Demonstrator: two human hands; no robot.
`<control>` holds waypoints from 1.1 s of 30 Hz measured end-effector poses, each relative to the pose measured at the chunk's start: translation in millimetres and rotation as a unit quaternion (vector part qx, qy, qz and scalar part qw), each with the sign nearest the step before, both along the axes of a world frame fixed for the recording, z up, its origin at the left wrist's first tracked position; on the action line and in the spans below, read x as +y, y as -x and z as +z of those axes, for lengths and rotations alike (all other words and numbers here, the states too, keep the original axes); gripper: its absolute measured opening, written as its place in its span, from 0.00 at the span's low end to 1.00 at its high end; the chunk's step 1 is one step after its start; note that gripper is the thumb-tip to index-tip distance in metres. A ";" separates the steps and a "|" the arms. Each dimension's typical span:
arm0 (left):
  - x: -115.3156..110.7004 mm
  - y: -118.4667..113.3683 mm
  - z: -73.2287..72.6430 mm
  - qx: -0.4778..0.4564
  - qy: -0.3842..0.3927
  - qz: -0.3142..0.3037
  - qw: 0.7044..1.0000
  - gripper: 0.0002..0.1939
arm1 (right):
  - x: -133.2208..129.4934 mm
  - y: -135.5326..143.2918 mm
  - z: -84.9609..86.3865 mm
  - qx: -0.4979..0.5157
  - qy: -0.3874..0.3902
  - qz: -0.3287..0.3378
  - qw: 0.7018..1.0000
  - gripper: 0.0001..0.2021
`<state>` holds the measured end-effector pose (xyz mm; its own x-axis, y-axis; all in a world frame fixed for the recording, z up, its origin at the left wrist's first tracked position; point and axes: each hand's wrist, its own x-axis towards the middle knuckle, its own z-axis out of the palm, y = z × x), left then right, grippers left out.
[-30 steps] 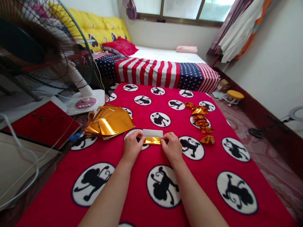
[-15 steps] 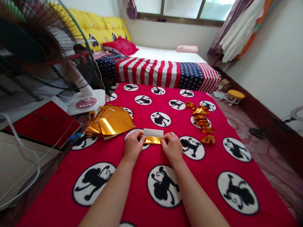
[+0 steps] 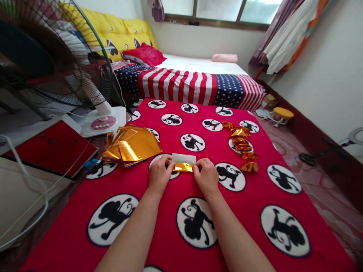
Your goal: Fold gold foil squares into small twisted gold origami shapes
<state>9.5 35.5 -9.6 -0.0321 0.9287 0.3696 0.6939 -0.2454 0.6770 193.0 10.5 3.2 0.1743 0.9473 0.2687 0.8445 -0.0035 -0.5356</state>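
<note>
The fingers point(image 3: 167, 160) of the left hand point(image 3: 159, 174) and right hand point(image 3: 207, 176) pinch opposite ends of a folded gold-foil paper point(image 3: 183, 167) on the red monkey-print cloth point(image 3: 249, 204), probably to hold its crease straight. Gold-foil sheets point(image 3: 140, 147) lie fanned near the left hand, seemingly for easy reach. Fingers hide the paper's ends; the cloth conceals whatever supports it.

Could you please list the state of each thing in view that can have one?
Gold-and-white paper: partly folded, gold part nearest the person.
Left hand: pinching the paper's left end.
Right hand: pinching its right end.
Gold sheets: flat, in a fanned pile.
Gold pieces: folded, in a row.
Fan: running, blades blurred.
Red cloth: spread flat.
</note>
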 end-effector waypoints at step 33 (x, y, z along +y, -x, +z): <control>-0.8 -0.3 2.9 0.010 -0.022 -0.007 1.000 0.04 | -5.0 10.7 0.3 -0.070 -0.006 0.007 0.997 0.08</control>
